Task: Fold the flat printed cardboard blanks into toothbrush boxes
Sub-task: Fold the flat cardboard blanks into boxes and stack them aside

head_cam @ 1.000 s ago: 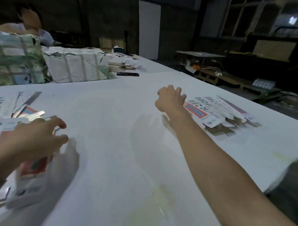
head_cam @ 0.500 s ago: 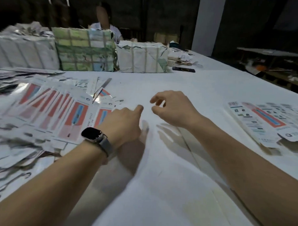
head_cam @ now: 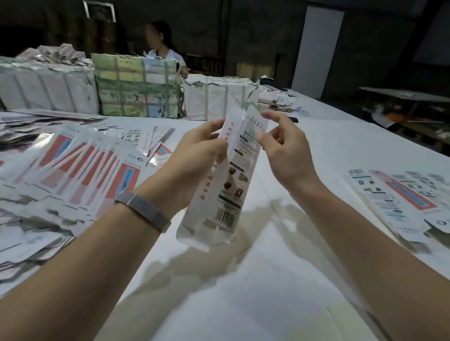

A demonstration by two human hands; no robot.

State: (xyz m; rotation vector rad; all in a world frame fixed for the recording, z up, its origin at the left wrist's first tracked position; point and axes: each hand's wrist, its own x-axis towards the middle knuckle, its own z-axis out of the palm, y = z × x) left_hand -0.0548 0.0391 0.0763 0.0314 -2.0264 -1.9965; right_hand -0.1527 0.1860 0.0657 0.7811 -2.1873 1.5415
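You hold one long white printed cardboard blank [head_cam: 227,175] upright above the white desk [head_cam: 240,285], at the centre of the view. Your left hand [head_cam: 193,159] wraps its fingers round the blank's left edge at mid-height; your right hand [head_cam: 283,149] pinches the upper right panel between thumb and forefinger. Both grips are closed on the card, and the panels have begun to part along a crease. To square it well, you would likely press the opposite edges toward each other so the creases break evenly, keeping the end flaps free for tucking. A fan of red-and-white flat blanks [head_cam: 73,170] lies at nine o'clock, a smaller spread of printed blanks [head_cam: 406,199] at three o'clock, and strapped paper-wrapped bundles [head_cam: 135,88] at eleven. Half a second ago both your hands reached empty over the desk; now they have lifted a blank between them.
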